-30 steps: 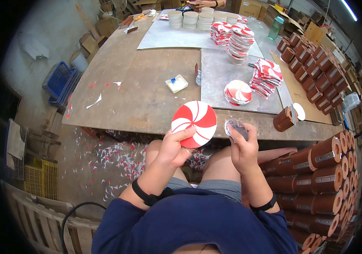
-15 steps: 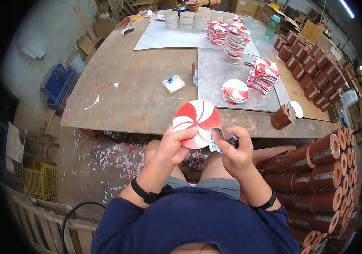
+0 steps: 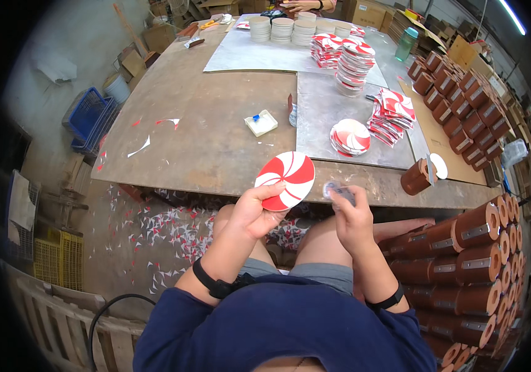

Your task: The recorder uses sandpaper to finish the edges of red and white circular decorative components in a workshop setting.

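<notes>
Pinched in my left hand (image 3: 253, 214) is a round disc with a red-and-white swirl (image 3: 293, 176), tilted, thumb on its face. My right hand (image 3: 356, 218) is closed around a small grey-and-white object (image 3: 335, 190); its kind is blurred. A gap separates that object from the disc. Both hands are over my lap at the table's front edge. Beyond them, a low stack of finished swirl discs (image 3: 350, 136) lies on a grey board (image 3: 318, 102). Squarish swirl-printed sheets (image 3: 394, 105) are piled beside it, and a tall stack of swirl discs (image 3: 355, 65) stands behind.
Plain pale discs (image 3: 282, 31) stand stacked at the back. A small white dish (image 3: 260, 124) sits mid-table. Brown cylinders (image 3: 464, 102) are piled at the right, with more (image 3: 458, 248) beside my leg. Red and white scraps (image 3: 166, 239) litter the floor. Someone's hand (image 3: 296, 6) shows at the far end.
My right hand has drawn away from the disc's edge with the small object. My left hand has turned and tilted the disc. The view has shifted slightly.
</notes>
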Tool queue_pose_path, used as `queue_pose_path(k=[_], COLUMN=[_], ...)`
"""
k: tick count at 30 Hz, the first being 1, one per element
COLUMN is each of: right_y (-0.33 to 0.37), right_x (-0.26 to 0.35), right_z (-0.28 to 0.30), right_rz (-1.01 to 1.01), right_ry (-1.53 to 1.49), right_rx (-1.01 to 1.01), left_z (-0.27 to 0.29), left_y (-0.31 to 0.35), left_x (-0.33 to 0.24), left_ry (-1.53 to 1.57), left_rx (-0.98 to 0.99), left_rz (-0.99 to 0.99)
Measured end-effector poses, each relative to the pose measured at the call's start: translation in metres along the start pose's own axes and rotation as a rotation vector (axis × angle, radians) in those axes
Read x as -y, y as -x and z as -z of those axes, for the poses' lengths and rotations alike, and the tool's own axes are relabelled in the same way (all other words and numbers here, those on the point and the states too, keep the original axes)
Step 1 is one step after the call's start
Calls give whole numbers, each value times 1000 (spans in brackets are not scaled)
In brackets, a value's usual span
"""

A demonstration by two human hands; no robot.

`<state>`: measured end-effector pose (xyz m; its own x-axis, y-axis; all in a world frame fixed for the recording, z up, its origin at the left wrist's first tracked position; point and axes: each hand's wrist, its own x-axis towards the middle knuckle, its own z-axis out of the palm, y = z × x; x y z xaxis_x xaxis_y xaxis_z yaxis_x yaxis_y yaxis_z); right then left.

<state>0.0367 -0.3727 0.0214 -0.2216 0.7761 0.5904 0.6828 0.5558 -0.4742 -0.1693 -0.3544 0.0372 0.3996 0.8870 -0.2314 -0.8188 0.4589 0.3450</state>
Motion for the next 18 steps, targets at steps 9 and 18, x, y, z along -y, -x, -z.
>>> queue_pose_path(k=[9,18], right_y=[-29,-2], right_x=[37,58], right_z=[3,-11], right_rz=[68,155], right_ry=[-116,17], right_rx=[-109,-70], left_z=[-7,-5], left_y=[0,-4], left_x=[6,8], left_ry=[-36,-119], left_rx=[-10,-130], left_rz=[-17,-114])
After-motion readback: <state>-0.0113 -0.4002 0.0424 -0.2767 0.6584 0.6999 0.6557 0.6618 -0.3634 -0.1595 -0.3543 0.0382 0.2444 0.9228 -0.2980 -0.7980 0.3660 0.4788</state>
